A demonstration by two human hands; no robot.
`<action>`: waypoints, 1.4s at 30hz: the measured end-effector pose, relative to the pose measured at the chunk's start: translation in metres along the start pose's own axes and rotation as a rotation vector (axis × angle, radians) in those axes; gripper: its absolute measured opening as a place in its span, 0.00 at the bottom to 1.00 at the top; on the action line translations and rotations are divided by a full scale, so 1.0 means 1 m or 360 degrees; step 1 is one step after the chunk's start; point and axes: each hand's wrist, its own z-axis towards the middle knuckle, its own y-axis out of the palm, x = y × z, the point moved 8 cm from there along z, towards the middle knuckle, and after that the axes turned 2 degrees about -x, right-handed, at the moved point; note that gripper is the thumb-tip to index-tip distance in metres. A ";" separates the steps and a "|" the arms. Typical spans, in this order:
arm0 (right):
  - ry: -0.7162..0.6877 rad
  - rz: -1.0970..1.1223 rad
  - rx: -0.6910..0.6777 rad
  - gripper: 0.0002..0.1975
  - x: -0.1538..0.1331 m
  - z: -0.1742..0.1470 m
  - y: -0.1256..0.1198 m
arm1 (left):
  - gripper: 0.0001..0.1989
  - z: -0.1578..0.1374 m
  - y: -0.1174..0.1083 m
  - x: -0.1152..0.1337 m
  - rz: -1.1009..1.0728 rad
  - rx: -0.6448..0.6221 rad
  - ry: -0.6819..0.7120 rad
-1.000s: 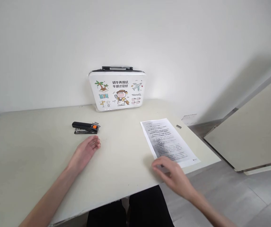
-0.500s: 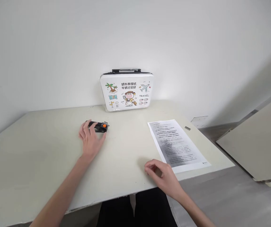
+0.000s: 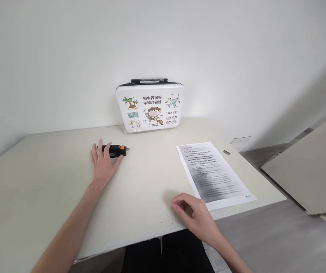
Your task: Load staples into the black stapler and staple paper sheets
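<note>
My left hand is laid over a black stapler with an orange part, on the left half of the table. Its fingers cross the top of the stapler and the thumb touches the near right end. A small metal end sticks out of the stapler on the right. My right hand rests near the table's front edge, fingers curled and thumb against the index finger, with nothing visible in it. Just beyond it lies a printed sheet of paper.
A white cartoon-printed case with a black handle stands against the wall at the back of the table. A small grey metal strip lies right of the paper. A pale panel stands beyond the table's right edge.
The stapler has turned slightly under my left hand, and its metal end now points right. My left fingers are a little more spread. My right hand keeps its pose.
</note>
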 end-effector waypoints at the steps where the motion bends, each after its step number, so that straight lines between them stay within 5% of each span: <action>1: 0.0003 0.0008 0.0002 0.09 0.000 0.000 0.000 | 0.33 -0.002 -0.004 0.004 0.0003 0.0023 0.0038; 9: 0.0039 0.0056 0.0013 0.07 -0.003 0.004 -0.002 | 0.22 -0.017 -0.024 0.054 -0.0079 0.0127 0.0362; 16: 0.0020 0.0064 -0.0068 0.06 -0.010 0.006 -0.006 | 0.11 -0.021 -0.010 0.073 -0.0212 -0.0154 0.0584; 21: -0.0135 -0.0294 -0.0063 0.10 -0.008 0.005 -0.056 | 0.12 -0.024 0.005 0.071 -0.0306 -0.0373 0.0636; 25: -0.0067 -0.0879 0.0144 0.21 0.022 0.008 -0.115 | 0.13 -0.024 0.009 0.069 -0.0334 -0.0414 0.0609; 28: -0.0043 -0.1246 0.0119 0.30 0.045 0.014 -0.133 | 0.14 -0.024 0.011 0.067 -0.0348 -0.0428 0.0578; 36: 0.0007 -0.1547 -0.0140 0.36 0.075 0.026 -0.115 | 0.15 -0.026 0.012 0.067 -0.0371 -0.0457 0.0561; 42: -0.0004 -0.1610 -0.0128 0.36 0.083 0.025 -0.111 | 0.14 -0.027 0.013 0.067 -0.0408 -0.0477 0.0569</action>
